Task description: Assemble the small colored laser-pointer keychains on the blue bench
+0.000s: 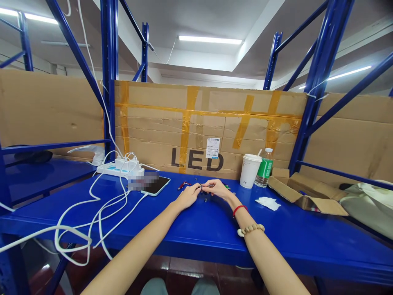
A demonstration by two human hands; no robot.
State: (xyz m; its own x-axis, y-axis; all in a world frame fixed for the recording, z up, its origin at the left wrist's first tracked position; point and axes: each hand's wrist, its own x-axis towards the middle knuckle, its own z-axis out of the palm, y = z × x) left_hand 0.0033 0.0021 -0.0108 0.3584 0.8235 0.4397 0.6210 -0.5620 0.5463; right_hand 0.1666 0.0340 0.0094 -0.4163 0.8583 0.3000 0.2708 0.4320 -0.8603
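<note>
My left hand (188, 196) and my right hand (216, 189) meet over the middle of the blue table (211, 233). Both are closed, fingertips together around a small dark piece (202, 187) too tiny to name. Just behind my left hand lies a small red object (183, 185), partly covered by the fingers. A bit of green (227, 187) shows beyond my right hand. Close below the fingers, a small dark part (205, 200) rests on the table. My right wrist wears a red band and a beaded bracelet.
White cables (101, 213) run from a power strip (121, 170) across the left side, beside a phone (158, 186). To the right stand a paper cup (250, 171) and a bottle (264, 168), with a tissue (267, 203) and an open cardboard box (302, 190). Cardboard (153, 127) walls the back.
</note>
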